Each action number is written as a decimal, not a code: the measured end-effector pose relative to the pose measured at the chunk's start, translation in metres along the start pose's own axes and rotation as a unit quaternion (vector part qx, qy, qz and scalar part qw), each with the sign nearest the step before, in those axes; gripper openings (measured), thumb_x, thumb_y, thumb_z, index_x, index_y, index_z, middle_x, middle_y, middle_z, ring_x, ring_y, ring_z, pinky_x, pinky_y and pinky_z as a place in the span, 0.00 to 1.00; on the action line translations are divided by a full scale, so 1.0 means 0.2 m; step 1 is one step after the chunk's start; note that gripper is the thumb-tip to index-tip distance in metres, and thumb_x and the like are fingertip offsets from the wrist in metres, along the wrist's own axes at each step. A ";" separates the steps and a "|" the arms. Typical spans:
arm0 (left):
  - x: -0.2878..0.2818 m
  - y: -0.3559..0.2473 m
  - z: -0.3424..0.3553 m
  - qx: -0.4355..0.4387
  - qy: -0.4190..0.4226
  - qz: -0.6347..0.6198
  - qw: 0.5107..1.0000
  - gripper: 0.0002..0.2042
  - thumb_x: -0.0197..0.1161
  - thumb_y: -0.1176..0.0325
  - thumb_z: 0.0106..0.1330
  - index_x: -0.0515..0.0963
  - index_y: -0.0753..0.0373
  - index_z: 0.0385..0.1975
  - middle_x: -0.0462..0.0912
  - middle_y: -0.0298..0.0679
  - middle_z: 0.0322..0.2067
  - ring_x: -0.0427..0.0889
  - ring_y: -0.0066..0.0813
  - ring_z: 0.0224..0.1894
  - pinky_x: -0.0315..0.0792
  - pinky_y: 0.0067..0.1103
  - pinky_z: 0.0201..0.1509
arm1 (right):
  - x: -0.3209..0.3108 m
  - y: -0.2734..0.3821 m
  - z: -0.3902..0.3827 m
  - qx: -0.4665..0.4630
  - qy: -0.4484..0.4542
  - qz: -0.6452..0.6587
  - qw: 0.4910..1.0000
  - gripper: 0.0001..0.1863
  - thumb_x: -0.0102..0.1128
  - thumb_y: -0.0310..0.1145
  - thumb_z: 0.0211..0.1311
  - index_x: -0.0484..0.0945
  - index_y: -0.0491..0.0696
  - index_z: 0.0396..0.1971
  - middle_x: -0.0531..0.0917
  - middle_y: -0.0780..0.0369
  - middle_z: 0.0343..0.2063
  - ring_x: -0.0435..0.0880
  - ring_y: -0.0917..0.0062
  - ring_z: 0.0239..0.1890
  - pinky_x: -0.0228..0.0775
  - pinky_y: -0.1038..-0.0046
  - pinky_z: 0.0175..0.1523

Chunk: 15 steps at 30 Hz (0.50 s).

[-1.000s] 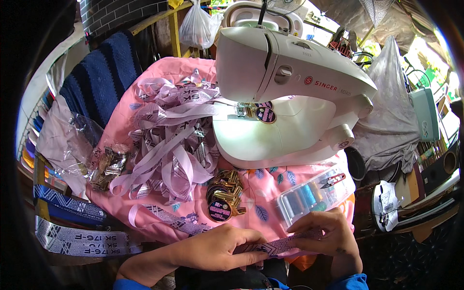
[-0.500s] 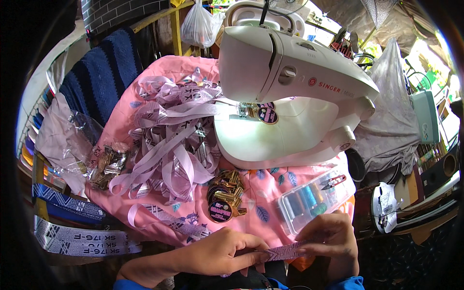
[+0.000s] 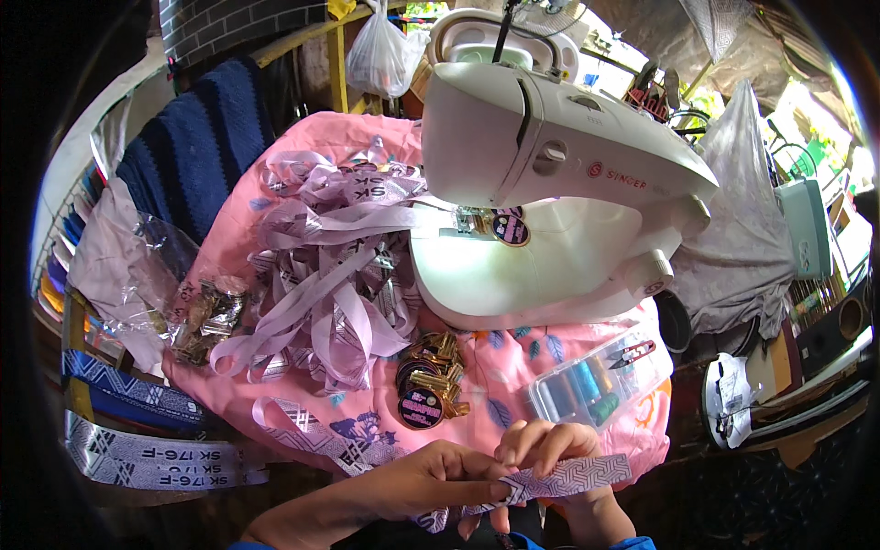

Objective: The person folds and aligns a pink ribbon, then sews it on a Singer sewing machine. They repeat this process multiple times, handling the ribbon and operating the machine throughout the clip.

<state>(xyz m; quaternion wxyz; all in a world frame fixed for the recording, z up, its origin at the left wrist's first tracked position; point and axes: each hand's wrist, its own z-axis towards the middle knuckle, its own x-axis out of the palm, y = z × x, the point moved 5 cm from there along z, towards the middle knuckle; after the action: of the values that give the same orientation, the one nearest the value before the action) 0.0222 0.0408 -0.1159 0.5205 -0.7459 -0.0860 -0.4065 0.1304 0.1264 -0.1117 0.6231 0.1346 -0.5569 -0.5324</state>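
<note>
In the head view, there you were, both hands low and close at the near edge of the pink cloth (image 3: 234,390), and the patterned ribbon (image 3: 587,475) was right there between them! Your left hand (image 3: 426,478) had its thumb pressed down on the ribbon, pinching it against the fingers. Your right hand (image 3: 555,449) came in just beside, fingers bent over the ribbon's upper edge; whether they pinched it firmly, you couldn't tell from this angle. Out past those fingers, the ribbon's flat end stuck free to the right, and another bit of ribbon peeked out below your left hand. A looped strip (image 3: 298,420) lay on the cloth and ran toward your left wrist. Straight ahead of you sat a pile of gold metal clips (image 3: 435,371), with a round dark badge (image 3: 422,409) at its near edge. To its right, a clear plastic box (image 3: 541,396) showed spools of thread (image 3: 582,380), small red-handled snips (image 3: 632,353) resting on top. And beyond it all stood the white sewing machine (image 3: 568,147), another round badge (image 3: 511,227) on its lit bed, a great tangle of lilac ribbons (image 3: 339,266) heaped to its left!
</note>
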 end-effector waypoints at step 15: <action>-0.31 -0.29 -0.12 0.196 -0.334 0.713 0.584 0.11 0.66 0.70 0.55 0.79 0.63 0.37 0.79 0.37 0.31 0.79 0.34 0.35 0.72 0.27 0.39 | 0.05 0.08 -0.08 0.006 -0.143 0.046 0.989 0.09 0.60 0.28 0.60 0.76 0.37 0.27 0.80 0.54 0.18 0.80 0.67 0.23 0.74 0.64 0.37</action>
<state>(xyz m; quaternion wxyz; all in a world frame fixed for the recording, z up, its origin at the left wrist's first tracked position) -0.0626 0.0644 -0.1147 0.7116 -0.5308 0.2278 0.3999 0.1493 0.1184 -0.0996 0.5600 0.0352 -0.6490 -0.5138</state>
